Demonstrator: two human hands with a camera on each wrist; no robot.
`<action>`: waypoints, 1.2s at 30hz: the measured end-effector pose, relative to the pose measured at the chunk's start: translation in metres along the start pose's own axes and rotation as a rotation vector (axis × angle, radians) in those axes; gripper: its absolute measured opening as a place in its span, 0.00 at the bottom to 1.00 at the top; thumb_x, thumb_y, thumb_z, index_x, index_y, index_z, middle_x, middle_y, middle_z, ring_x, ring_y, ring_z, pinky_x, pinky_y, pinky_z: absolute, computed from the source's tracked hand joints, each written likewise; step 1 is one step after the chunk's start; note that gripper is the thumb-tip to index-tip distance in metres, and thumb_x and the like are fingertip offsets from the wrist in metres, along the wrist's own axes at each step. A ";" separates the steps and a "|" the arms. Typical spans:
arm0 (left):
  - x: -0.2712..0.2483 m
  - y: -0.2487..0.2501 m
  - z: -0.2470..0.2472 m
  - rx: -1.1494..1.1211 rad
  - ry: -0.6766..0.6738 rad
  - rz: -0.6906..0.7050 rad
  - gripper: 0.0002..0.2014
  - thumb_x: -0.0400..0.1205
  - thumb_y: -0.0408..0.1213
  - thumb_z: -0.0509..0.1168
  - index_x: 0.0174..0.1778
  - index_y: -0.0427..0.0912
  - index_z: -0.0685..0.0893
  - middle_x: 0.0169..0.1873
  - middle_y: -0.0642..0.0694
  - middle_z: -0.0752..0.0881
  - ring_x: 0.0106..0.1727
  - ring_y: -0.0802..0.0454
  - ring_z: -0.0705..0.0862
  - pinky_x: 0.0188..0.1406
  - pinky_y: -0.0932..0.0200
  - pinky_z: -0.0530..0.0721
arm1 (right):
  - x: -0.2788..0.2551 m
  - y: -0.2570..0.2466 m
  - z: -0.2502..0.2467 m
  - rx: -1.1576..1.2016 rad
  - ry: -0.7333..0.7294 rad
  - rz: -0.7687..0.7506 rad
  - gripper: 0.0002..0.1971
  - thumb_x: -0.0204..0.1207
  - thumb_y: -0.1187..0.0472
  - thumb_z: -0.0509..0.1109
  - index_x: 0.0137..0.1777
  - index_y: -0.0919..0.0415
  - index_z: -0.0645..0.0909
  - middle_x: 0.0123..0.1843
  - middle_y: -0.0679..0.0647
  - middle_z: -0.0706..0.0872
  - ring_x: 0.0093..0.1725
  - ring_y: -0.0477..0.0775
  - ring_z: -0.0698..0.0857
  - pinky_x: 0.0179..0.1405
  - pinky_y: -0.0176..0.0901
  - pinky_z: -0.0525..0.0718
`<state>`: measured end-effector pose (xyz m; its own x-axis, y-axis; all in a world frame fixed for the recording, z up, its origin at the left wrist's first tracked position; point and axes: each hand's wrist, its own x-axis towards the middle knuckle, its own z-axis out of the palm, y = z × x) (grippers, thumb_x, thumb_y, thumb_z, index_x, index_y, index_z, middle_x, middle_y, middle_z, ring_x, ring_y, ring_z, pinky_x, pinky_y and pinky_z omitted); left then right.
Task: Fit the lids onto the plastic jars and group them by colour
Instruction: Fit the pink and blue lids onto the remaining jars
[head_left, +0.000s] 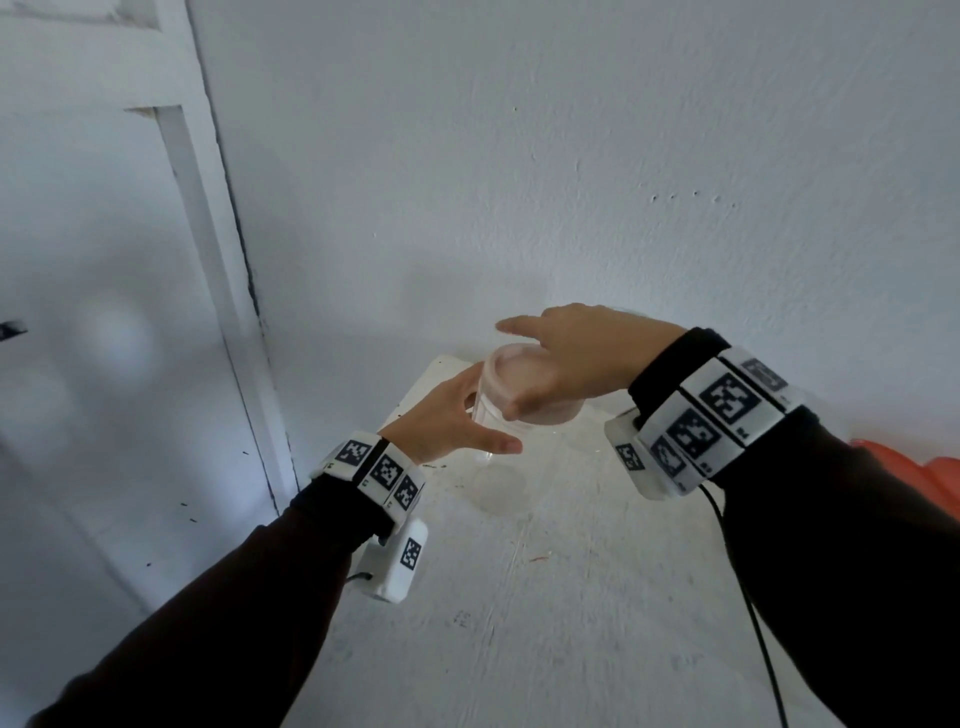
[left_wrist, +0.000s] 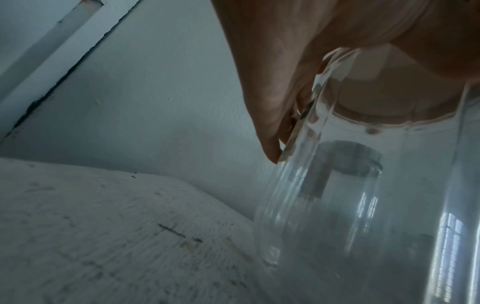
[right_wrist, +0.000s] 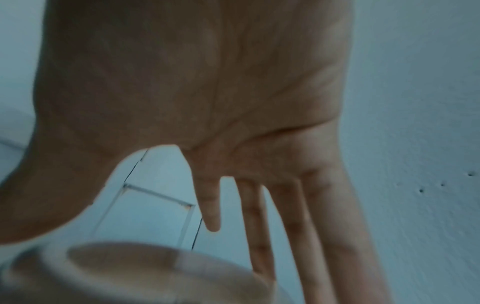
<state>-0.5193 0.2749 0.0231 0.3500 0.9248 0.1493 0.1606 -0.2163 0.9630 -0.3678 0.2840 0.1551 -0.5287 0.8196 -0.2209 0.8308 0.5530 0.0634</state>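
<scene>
Right now the clear jar (head_left: 498, 441) stands on the white table (head_left: 571, 597), near its far edge by the wall (head_left: 571, 156). The left hand (head_left: 441, 421) holds the jar from its 9 o'clock side, with the fingers (left_wrist: 267, 115) curled round it and the thumb at 6 o'clock. The pale pink lid (head_left: 524, 384) sits on top of the jar. The right hand (head_left: 576, 358) lies over the lid from 3 o'clock. Its fingers (right_wrist: 306, 216) are straight and a little spread, reaching past the lid toward 10 o'clock, while the thumb touches the lid's near rim.
</scene>
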 end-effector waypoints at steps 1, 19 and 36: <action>0.000 0.000 0.000 -0.001 -0.002 0.002 0.39 0.61 0.42 0.79 0.68 0.57 0.70 0.61 0.56 0.82 0.62 0.64 0.80 0.58 0.70 0.78 | -0.002 0.002 -0.002 0.034 -0.022 -0.019 0.47 0.63 0.32 0.72 0.80 0.39 0.53 0.75 0.49 0.68 0.72 0.54 0.70 0.66 0.49 0.71; -0.002 0.001 0.002 -0.004 0.006 0.006 0.36 0.64 0.38 0.79 0.66 0.58 0.71 0.60 0.55 0.82 0.61 0.64 0.80 0.57 0.68 0.79 | -0.002 0.000 0.000 0.063 0.023 -0.109 0.33 0.66 0.39 0.74 0.72 0.33 0.67 0.65 0.46 0.73 0.64 0.50 0.74 0.60 0.45 0.75; 0.007 -0.005 -0.001 0.087 0.061 -0.005 0.45 0.60 0.48 0.80 0.71 0.59 0.65 0.63 0.60 0.78 0.66 0.61 0.77 0.66 0.53 0.77 | -0.014 0.025 0.054 0.542 0.491 -0.055 0.33 0.69 0.41 0.71 0.74 0.47 0.68 0.70 0.46 0.75 0.67 0.47 0.75 0.67 0.50 0.74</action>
<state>-0.5186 0.2824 0.0195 0.2927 0.9427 0.1603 0.2431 -0.2355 0.9410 -0.3301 0.2778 0.1070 -0.4832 0.8360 0.2600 0.7030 0.5475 -0.4539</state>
